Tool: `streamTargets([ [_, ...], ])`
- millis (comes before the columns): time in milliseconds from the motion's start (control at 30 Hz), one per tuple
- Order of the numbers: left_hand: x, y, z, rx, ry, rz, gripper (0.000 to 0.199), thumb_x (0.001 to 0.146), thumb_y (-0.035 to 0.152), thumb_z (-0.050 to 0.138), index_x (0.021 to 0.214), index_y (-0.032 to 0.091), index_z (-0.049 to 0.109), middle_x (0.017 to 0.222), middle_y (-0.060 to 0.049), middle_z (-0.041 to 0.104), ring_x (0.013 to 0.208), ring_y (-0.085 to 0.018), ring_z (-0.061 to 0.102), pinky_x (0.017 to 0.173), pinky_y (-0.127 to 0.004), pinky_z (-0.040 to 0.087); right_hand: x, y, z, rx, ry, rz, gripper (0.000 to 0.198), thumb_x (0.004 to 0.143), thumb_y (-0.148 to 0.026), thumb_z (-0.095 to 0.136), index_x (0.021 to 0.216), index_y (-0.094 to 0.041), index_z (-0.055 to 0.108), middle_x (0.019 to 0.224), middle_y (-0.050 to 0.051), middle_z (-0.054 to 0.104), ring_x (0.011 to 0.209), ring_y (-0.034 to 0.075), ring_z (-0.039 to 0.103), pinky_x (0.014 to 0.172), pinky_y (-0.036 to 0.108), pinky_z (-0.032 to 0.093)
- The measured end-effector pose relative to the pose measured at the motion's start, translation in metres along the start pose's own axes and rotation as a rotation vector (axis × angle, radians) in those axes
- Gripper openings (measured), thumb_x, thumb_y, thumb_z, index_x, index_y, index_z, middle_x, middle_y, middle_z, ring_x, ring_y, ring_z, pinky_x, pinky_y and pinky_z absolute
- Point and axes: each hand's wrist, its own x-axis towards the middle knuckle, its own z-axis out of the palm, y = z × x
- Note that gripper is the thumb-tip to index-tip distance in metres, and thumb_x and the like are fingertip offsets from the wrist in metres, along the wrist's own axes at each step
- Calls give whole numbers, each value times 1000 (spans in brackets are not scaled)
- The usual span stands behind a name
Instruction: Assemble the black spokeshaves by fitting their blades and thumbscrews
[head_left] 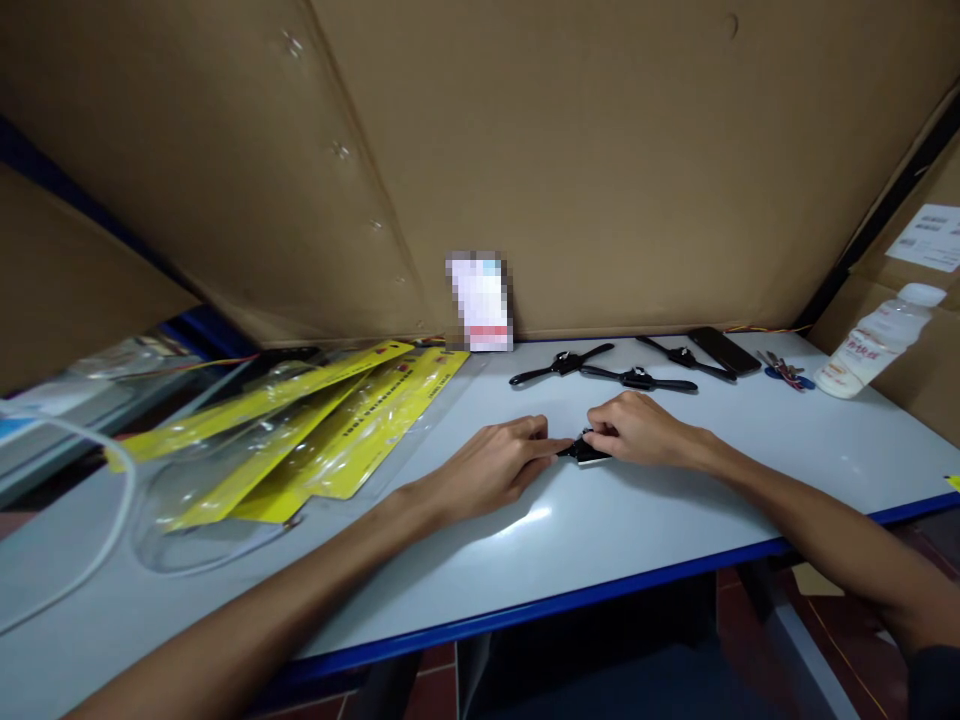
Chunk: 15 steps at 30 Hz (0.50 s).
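Mostly, things crowd the back edge and left end of the tabletop (787,450). Yellow-backed clear packs (352,430) lie fanned out at the left, a white cable (120,490) looping beside them. A pixelated upright object (481,305) stands at the back edge, before the cardboard wall (600,170). Right of it lie three similar black tools (639,379) — just beyond the hands — then a dark phone (724,352), keys (785,371) and, near the back right corner, a tilted bottle (874,345).

Both forearms reach in over the blue front edge, converging near the tabletop's middle, where the held black tool (587,450) is. The right hand (637,428) has its fingers curled closely around the tool's right part; the left hand (510,458) points its index finger onto the other end, thumb close by — whether gripping or only pressing, I cannot tell.
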Motion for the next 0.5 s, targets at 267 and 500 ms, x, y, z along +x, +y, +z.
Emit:
streamTargets([
  [267, 0, 1, -1, 9, -46, -22, 42, 104, 23, 38, 137, 24, 64, 97, -7, 59, 79, -19, 61, 74, -34, 50, 0, -2, -10, 240, -74, -8, 12, 89, -28, 65, 80, -20, 67, 61, -5, 52, 59, 12, 42, 62, 28, 29],
  [500, 0, 1, 0, 11, -14, -1, 42, 104, 23, 39, 139, 24, 63, 95, -6, 60, 77, -17, 60, 72, -31, 50, -1, 1, -6, 37, -18, -41, 35, 95, -26, 57, 61, -18, 59, 58, -2, 48, 56, 11, 34, 60, 31, 24],
])
